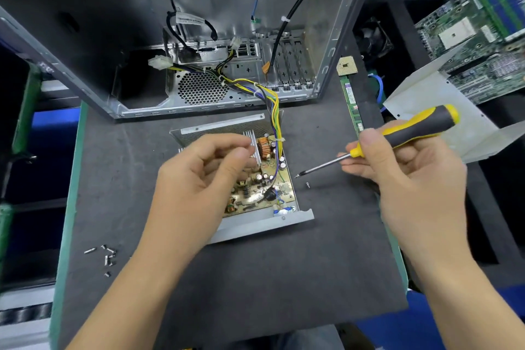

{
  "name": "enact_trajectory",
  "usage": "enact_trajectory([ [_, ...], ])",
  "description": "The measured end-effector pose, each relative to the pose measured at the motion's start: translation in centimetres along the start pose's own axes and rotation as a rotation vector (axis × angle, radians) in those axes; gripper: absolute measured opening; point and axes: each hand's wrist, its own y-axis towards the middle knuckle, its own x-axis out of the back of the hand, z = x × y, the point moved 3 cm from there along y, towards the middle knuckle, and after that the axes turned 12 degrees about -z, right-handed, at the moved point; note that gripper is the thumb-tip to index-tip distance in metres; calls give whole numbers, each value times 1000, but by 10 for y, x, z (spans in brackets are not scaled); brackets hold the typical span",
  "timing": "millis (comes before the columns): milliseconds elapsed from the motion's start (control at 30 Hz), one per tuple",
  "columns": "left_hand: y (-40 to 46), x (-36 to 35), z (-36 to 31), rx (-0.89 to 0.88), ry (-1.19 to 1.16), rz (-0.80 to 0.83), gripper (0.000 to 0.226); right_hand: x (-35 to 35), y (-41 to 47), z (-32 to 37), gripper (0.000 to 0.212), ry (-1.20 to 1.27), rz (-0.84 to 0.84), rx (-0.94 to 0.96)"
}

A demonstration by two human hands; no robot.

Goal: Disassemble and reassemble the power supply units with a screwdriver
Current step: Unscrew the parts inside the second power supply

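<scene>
The open power supply unit point(264, 224) lies in the middle of the dark mat, its circuit board point(272, 176) bare, with a mesh wall point(216, 128) at the back. A yellow and black wire bundle point(274, 111) runs from it into the computer case. My left hand point(204, 179) hovers over the board's left half, fingers curled and thumb close to the fingertips; nothing shows between them. My right hand point(412, 173) grips the yellow and black screwdriver point(420, 125), whose tip points down-left just right of the unit. One loose screw point(308, 185) lies near the tip.
The empty computer case point(227, 37) stands open behind the unit. Several loose screws point(108, 256) lie at the mat's left front. A memory stick point(352, 105) and a processor chip point(346, 65) lie on the right, beside a grey metal cover point(443, 105) and a motherboard point(483, 37).
</scene>
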Motion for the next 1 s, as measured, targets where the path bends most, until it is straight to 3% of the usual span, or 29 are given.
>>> enact_trajectory([
  [167, -6, -6, 8, -111, 243, 128, 30, 3, -6, -9, 22, -244, 91, 202],
  [300, -6, -8, 10, -201, 373, 133, 25, -3, -11, -18, 23, -300, 154, 241],
  [1000, -6, -7, 10, -188, 406, 131, 25, -13, -15, -25, 24, -379, 232, 346],
])
